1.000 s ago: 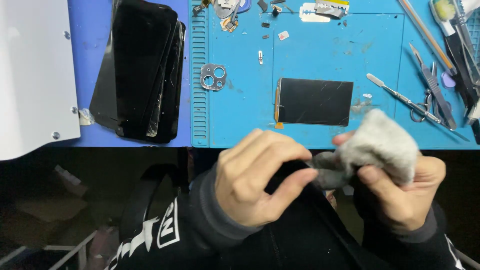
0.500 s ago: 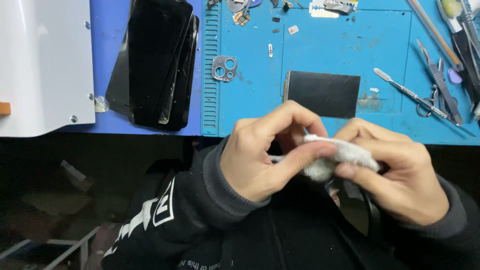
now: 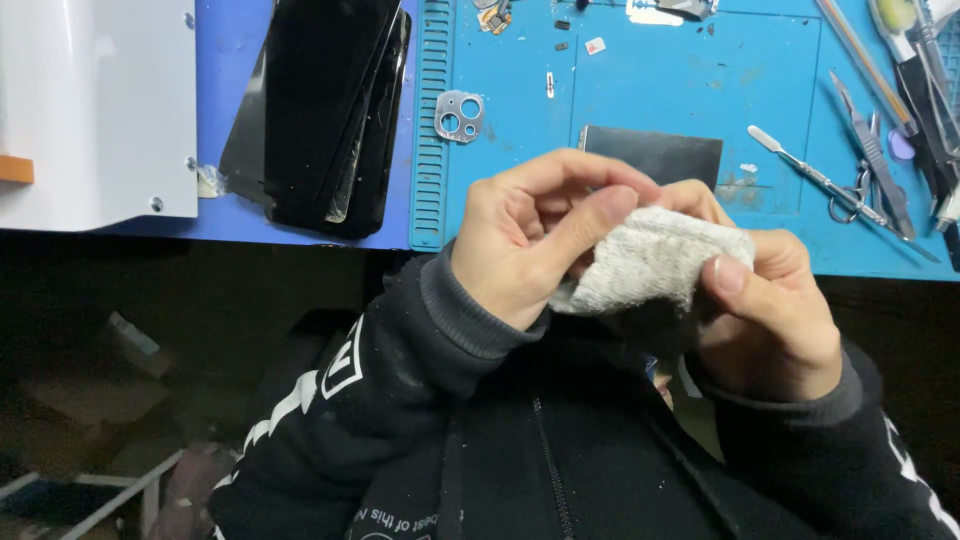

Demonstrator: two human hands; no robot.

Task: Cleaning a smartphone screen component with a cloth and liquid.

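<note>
Both hands are raised above the lap, in front of the near edge of the blue silicone work mat (image 3: 640, 90). The left hand (image 3: 535, 245) has its fingers curled and its thumb pressed along the top of a grubby, grey-white wad of woven cloth (image 3: 650, 262). The right hand (image 3: 770, 315) pinches the cloth's far end between thumb and fingers. Whatever the cloth wraps is hidden; it cannot be told whether a part lies inside.

Behind the hands, a dark rectangular panel (image 3: 655, 152) lies flat on the mat. A small silver camera-lens bezel with two round openings (image 3: 459, 115) sits apart, near the ribbed strip. A stack of black glass phone panels (image 3: 325, 110) leans over the mat's left border, beside a white housing (image 3: 95, 110). Slim metal tweezers and prying tools (image 3: 870, 170) lie at the right.

Risks, as a judgement: the cloth looks soiled, so grit in it could scratch any surface it rubs. Held over the dark lap, a small part slipping from it would be hard to find. The overhanging panel stack could slide if knocked.
</note>
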